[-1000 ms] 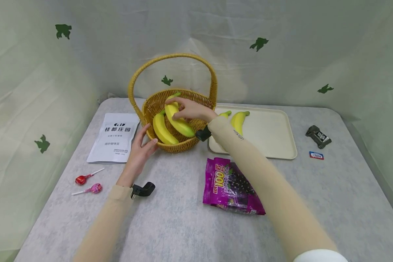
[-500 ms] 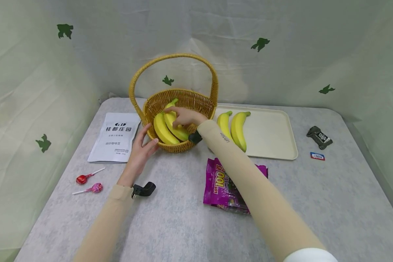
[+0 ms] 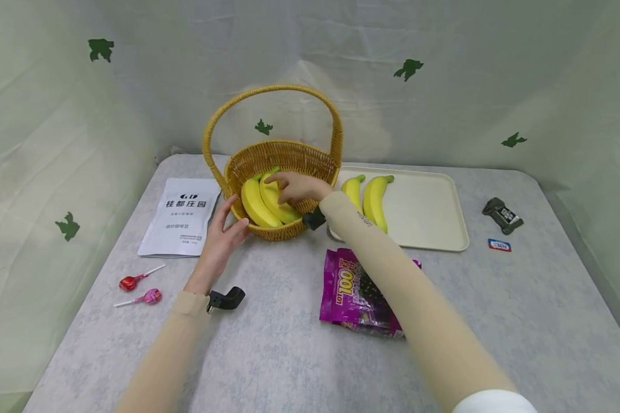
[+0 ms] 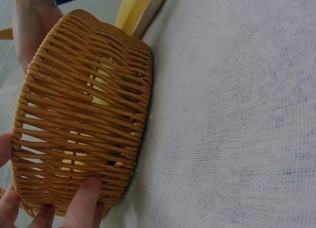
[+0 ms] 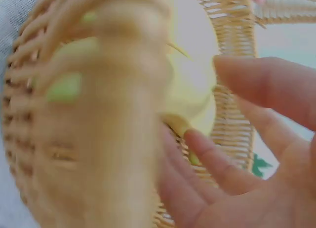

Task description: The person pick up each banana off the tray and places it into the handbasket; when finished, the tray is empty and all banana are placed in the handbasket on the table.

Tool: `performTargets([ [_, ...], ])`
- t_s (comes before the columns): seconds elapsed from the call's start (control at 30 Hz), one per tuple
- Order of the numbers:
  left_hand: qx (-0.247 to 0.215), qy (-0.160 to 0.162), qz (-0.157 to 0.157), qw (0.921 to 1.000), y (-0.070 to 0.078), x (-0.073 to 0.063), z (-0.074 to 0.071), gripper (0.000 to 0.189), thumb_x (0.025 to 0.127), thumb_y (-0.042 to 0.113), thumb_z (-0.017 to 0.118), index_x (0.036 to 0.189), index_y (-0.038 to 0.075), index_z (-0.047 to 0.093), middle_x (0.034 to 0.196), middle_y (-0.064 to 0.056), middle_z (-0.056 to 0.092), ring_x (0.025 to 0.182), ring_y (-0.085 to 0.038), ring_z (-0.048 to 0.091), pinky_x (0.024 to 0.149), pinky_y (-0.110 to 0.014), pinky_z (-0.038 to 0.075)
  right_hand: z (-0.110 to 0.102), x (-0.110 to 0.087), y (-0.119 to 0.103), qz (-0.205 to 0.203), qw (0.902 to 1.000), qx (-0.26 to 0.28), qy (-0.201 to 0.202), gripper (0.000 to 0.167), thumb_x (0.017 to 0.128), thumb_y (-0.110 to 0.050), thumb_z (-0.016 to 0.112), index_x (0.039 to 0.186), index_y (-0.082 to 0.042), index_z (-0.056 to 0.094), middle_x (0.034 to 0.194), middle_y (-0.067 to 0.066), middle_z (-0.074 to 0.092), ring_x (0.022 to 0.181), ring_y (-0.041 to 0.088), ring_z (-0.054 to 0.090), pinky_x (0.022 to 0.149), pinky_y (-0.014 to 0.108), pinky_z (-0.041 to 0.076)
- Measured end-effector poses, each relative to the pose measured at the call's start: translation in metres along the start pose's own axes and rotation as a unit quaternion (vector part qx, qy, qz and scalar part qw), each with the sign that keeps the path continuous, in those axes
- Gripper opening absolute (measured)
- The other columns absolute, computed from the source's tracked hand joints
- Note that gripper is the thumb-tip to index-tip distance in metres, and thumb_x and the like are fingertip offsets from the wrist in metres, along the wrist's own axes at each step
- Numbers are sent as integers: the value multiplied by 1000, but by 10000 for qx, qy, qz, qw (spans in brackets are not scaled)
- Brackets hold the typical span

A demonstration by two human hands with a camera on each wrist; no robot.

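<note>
A wicker basket [image 3: 284, 232] with a tall arched handle holds two yellow bananas: a left banana [image 3: 257, 205] and a right banana [image 3: 275, 202], lying side by side. My right hand [image 3: 302, 186] is over the right banana, fingers spread and loosely bent. In the right wrist view its fingertips [image 5: 195, 136] are right at a banana's edge, partly behind the blurred basket handle [image 5: 126, 109]. My left hand [image 3: 221, 244] rests against the basket's near left side with fingers extended. The left wrist view shows a fingertip [image 4: 91, 186] on the weave.
A cream tray [image 3: 423, 212] with two more bananas [image 3: 375, 201] stands right of the basket. Nearer lies a purple candy bag [image 3: 341, 287]. Left are a white pouch [image 3: 181, 218] and two lollipops [image 3: 152, 296]; far right, a dark wrapped candy [image 3: 502, 215] and a small blue-red packet [image 3: 499, 245].
My right hand has lowered the right banana into the basket beside the other, and its fingers have loosened off it. The left hand has stayed at the basket.
</note>
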State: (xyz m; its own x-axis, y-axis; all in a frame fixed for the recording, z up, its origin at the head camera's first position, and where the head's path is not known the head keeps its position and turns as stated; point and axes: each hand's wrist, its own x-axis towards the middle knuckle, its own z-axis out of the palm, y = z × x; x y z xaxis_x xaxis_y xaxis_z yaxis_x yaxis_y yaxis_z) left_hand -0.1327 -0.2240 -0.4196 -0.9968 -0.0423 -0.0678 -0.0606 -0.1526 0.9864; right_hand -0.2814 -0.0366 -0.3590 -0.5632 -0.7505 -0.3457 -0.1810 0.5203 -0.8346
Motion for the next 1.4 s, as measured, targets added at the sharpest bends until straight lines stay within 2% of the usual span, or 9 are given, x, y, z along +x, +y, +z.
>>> performTargets([
  [0.07, -1, 37, -6, 10000, 0, 0, 0, 67, 99, 7, 50, 155, 16, 14, 159, -1, -2, 138, -32, 27, 107, -42, 38, -6, -6, 3, -246, 9990, 357, 149, 56, 92, -1, 56, 145, -8, 39, 134, 25, 42, 105, 27, 53, 91, 43, 51],
  [0.13, 1, 61, -13, 10000, 1, 0, 0, 67, 99, 6, 50, 155, 16, 14, 159, -1, -2, 138, -31, 27, 107, -42, 39, -13, -15, 6, -498, 9960, 685, 302, 50, 94, -3, 55, 142, -7, 43, 137, 24, 42, 114, 29, 52, 94, 48, 50],
  [0.27, -3, 67, -22, 10000, -1, 0, -2, 67, 99, 5, 50, 155, 16, 14, 159, -1, -3, 138, -31, 26, 107, -43, 38, -29, -37, 16, -935, 9900, 959, 448, 42, 96, -8, 55, 137, -7, 48, 127, 23, 49, 113, 35, 53, 94, 50, 49],
  [0.43, -18, 69, -41, 10000, -4, 1, -4, 67, 99, 5, 50, 155, 17, 14, 159, 0, -3, 139, -31, 25, 108, -45, 36, -46, -67, 38, -1097, 9860, 1059, 674, 41, 95, -14, 59, 134, -10, 51, 123, 16, 53, 112, 39, 53, 93, 54, 48],
  [0.57, 11, 60, -33, 10000, -4, 2, -3, 67, 99, 6, 50, 155, 17, 15, 159, 1, -3, 139, -30, 25, 108, -44, 36, -58, -91, 60, -997, 9833, 1157, 994, 44, 93, -11, 59, 136, -6, 49, 124, 17, 53, 110, 38, 54, 92, 54, 49],
  [0.77, 62, 39, -27, 10000, -3, 1, -1, 67, 99, 6, 50, 155, 18, 14, 159, 1, -2, 138, -30, 26, 107, -42, 38, -73, -123, 103, -554, 9792, 1254, 1496, 48, 93, -8, 59, 138, -3, 45, 133, 23, 49, 114, 36, 52, 90, 51, 51],
  [1.0, 34, 11, -4, 10000, -1, 0, 0, 67, 100, 7, 50, 155, 19, 14, 159, 0, -3, 138, -31, 27, 108, -43, 37, -80, -153, 145, -258, 9709, 1303, 1991, 47, 95, -7, 58, 140, -5, 44, 129, 23, 50, 108, 34, 56, 88, 48, 53],
  [1.2, 19, -22, 23, 10000, -2, 0, 0, 66, 100, 7, 49, 155, 18, 13, 159, 0, -3, 138, -31, 27, 108, -44, 36, -78, -171, 165, 58, 9745, 1159, 1919, 53, 96, -11, 56, 146, -7, 37, 133, 25, 45, 104, 32, 59, 87, 43, 54],
  [1.4, 23, -40, 40, 10000, -2, 1, 0, 66, 100, 7, 49, 155, 18, 13, 159, 0, -3, 138, -31, 27, 108, -42, 36, -75, -178, 176, 213, 9798, 991, 1724, 57, 97, -19, 56, 149, -14, 32, 138, 22, 42, 106, 33, 59, 87, 44, 54],
])
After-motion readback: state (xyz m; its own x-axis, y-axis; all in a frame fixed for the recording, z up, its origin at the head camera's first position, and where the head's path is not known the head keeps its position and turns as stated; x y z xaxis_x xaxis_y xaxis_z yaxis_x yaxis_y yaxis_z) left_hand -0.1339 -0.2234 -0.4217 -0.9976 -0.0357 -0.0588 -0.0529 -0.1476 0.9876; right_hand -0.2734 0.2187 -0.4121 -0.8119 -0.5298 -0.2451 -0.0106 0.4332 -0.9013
